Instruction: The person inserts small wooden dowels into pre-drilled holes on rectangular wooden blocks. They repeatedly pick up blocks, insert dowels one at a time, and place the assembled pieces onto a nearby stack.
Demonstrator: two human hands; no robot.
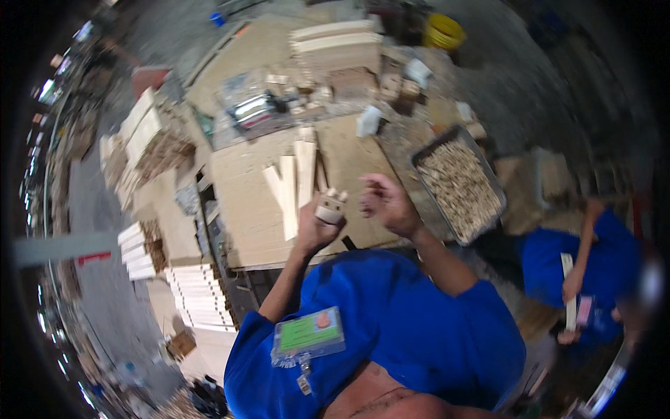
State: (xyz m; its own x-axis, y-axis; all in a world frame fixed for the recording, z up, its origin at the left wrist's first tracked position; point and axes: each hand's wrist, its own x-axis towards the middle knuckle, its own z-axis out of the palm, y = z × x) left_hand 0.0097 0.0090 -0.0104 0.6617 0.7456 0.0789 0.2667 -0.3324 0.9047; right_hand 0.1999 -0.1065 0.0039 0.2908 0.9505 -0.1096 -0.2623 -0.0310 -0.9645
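Over the front of the cardboard-covered worktable, my left hand (315,229) is closed around a pale wooden piece (329,211). Dark holes show in its end, and small pegs seem to stick up from it. My right hand (392,208) hovers just to the right, apart from the wood, its fingers curled in. Whether something small sits in those fingers is too blurred to tell. Several loose wooden slats (288,188) lie fanned out beyond my left hand. To the right of my right hand is a grey tray (497,187) full of small wooden dowels (457,183).
Stacked slats (335,43) stand at the table's far side, near a yellow bucket (444,32). More stacks (150,136) and a row of slats (201,297) lie to the left. At the right, another person in blue (583,262) holds a long slat (569,293).
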